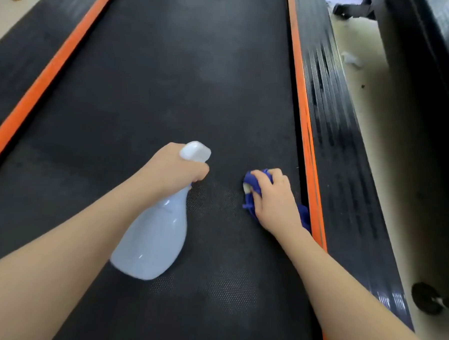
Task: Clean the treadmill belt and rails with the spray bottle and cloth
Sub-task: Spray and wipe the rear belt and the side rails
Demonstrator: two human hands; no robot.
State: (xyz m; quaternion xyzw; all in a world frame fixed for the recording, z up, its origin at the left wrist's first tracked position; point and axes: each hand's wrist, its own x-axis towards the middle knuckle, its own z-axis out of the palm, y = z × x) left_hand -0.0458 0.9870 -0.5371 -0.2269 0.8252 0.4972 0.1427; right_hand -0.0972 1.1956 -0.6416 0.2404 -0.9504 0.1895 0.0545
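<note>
The left hand (178, 168) grips the neck of the bottle (153, 233), fingers curled around it just under the white spray head, and the bottle hangs tilted above the belt (170, 89), its nozzle pointing forward. The right hand (274, 198) presses the blue cloth (254, 191) flat on the belt, close to the right orange strip (303, 116); its fingers are bent over the bunched cloth and hold it down. I judge that the work is in the middle of the belt step. Near the hands the belt shows its dotted texture more clearly and looks a little damp, so this part seems already sprayed and partly wiped. Further ahead there are pale, dull patches, which may be dust or spray mist; I cannot tell which. The right rail (331, 139) with its ribs and the left rail (29, 55) show no sign of wiping, so they probably remain, together with the far part of the belt.
</note>
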